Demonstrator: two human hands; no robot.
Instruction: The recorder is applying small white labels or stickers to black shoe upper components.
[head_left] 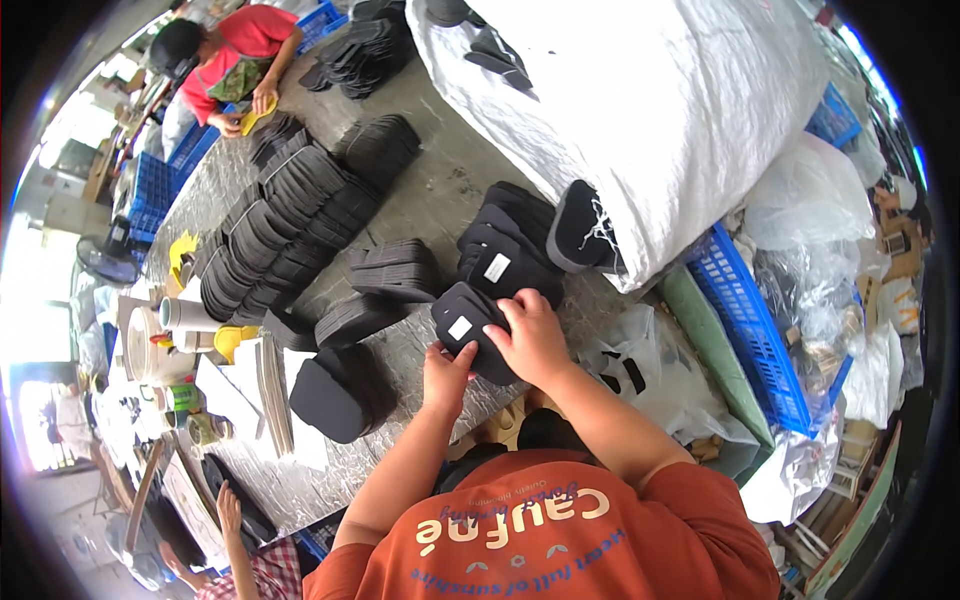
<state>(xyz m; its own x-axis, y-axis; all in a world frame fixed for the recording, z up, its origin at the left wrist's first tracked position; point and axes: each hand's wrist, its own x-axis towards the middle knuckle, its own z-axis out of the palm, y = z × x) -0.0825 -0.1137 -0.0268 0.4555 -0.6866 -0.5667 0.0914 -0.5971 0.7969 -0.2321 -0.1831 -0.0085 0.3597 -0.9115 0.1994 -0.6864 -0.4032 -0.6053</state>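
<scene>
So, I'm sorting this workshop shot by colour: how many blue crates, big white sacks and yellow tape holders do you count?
Blue plastic crates: 5, namely right of the table, far right, top centre, far left and beside it
Big white sack: 1
Yellow tape holders: 2, at and
Total: 8

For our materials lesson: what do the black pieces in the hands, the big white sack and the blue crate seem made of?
Black pieces: probably matte foam or felt, flat, dull. White sack: woven plastic, faintly shiny, crinkled. Blue crate: rigid moulded plastic, lattice wall. Both left hand and right hand grip the pieces.
</scene>
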